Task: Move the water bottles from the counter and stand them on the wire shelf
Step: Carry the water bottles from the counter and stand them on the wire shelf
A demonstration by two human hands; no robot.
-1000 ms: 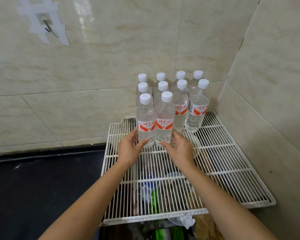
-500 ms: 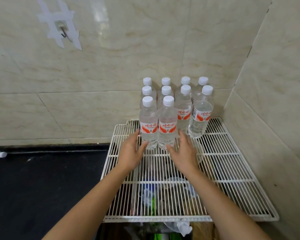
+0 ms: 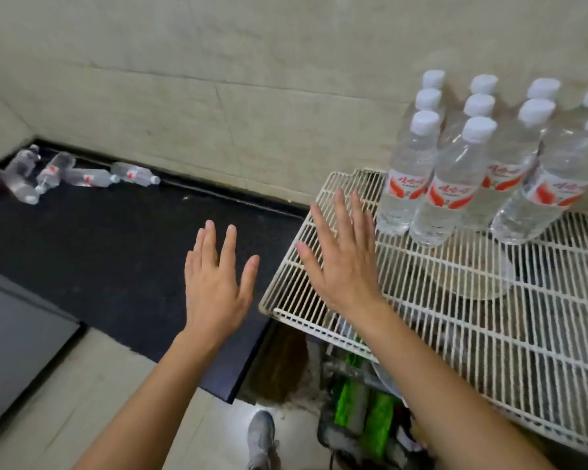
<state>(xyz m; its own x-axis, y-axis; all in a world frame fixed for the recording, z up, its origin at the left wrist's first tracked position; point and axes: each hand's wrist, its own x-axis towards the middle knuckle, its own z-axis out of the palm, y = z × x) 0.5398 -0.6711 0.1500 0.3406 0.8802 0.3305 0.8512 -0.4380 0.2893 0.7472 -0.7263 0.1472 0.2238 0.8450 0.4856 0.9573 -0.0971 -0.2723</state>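
Several clear water bottles (image 3: 445, 195) with white caps and red-and-white labels stand upright in rows at the back of the white wire shelf (image 3: 455, 320). Far left, several more bottles (image 3: 89, 178) lie on their sides on the black counter (image 3: 123, 239) against the wall. My left hand (image 3: 218, 283) hovers flat over the counter with fingers spread and holds nothing. My right hand (image 3: 343, 262) is also flat and empty, above the shelf's left front corner, left of the standing bottles.
Beige tiled walls close off the back. A grey panel (image 3: 17, 337) sits at the counter's near left. Under the shelf lie green items (image 3: 364, 412) and clutter. A grey shoe (image 3: 262, 435) stands on the tiled floor below.
Both hands have let go of the two front bottles and moved left with fingers spread. The view has swung left, bringing the lying bottles on the counter into sight.
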